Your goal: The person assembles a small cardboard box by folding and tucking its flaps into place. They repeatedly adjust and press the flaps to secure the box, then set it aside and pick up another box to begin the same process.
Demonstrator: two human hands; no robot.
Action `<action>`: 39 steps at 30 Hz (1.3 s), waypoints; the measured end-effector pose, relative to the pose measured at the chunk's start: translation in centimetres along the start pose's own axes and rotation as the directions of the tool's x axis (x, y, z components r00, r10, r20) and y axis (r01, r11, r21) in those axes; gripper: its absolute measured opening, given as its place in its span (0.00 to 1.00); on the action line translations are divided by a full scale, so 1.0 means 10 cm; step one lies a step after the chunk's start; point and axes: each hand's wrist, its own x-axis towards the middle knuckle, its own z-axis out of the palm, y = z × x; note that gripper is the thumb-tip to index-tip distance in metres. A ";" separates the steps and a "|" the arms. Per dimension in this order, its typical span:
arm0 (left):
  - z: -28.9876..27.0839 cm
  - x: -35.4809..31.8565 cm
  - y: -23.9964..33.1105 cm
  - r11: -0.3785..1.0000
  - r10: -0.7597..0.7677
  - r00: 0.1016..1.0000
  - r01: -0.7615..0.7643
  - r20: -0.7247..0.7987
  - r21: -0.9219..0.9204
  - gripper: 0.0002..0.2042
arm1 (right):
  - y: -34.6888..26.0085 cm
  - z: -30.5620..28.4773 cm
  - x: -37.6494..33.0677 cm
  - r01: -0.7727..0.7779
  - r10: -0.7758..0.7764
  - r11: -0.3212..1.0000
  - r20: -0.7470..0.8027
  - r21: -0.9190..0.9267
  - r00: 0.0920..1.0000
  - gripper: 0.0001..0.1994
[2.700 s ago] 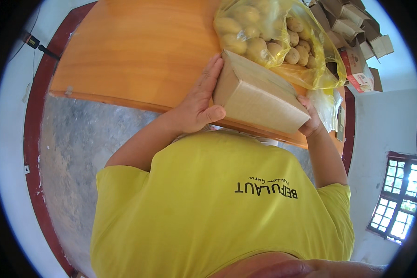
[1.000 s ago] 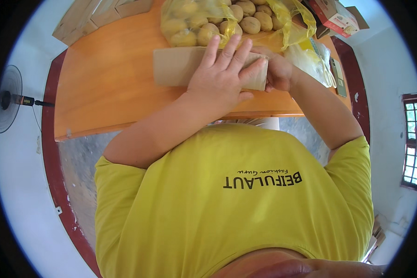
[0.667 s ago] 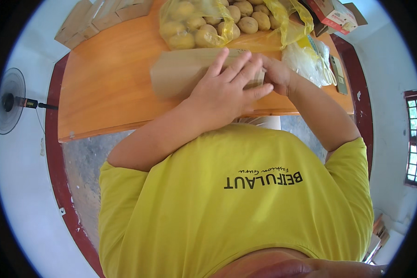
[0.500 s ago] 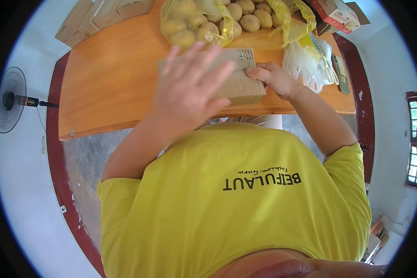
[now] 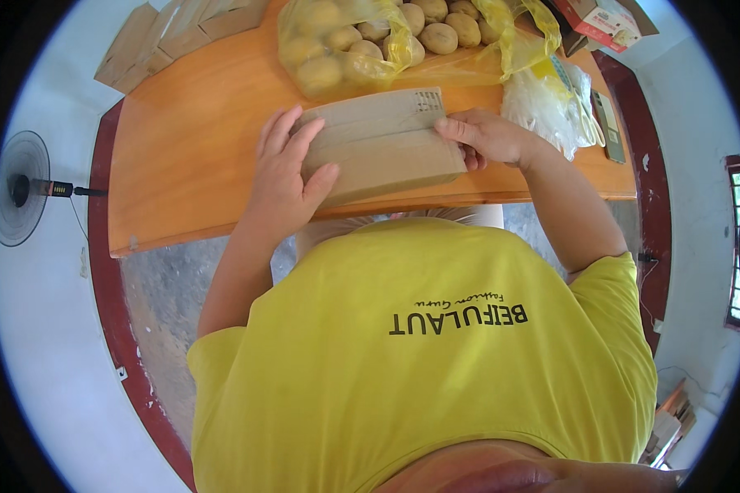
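the left hand [image 5: 286, 174], fingers parted, lies against the left end of the carton [image 5: 378, 152]; the right hand [image 5: 492, 136] pinches its right end. whether the carton touches the table [image 5: 197, 140] beneath, i can't quite tell. a slackened right grip could let it tip. a knock could spill potatoes [image 5: 438, 38] from the yellow bag [image 5: 469, 72] beyond it.

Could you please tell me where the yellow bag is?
The yellow bag lies at top centre in the head view, on the table, just beyond the held box.

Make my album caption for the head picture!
Left hand touching, right hand gripping a cardboard box near bagged potatoes.
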 end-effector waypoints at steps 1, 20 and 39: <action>0.00 0.00 0.00 1.000 0.003 1.000 -0.003 0.004 -0.001 0.25 | 0.07 -0.02 0.02 0.004 -0.005 0.998 0.017 0.067 1.000 0.38; -0.08 0.08 0.06 0.998 -0.011 0.992 0.003 0.128 0.060 0.27 | 0.24 -0.19 0.06 -0.004 -0.038 0.875 0.076 0.484 0.996 0.18; 0.19 1.05 0.63 0.857 0.469 0.750 -0.513 0.467 -0.037 0.23 | 0.28 -0.02 0.07 0.098 -0.082 0.862 -0.055 0.498 0.995 0.15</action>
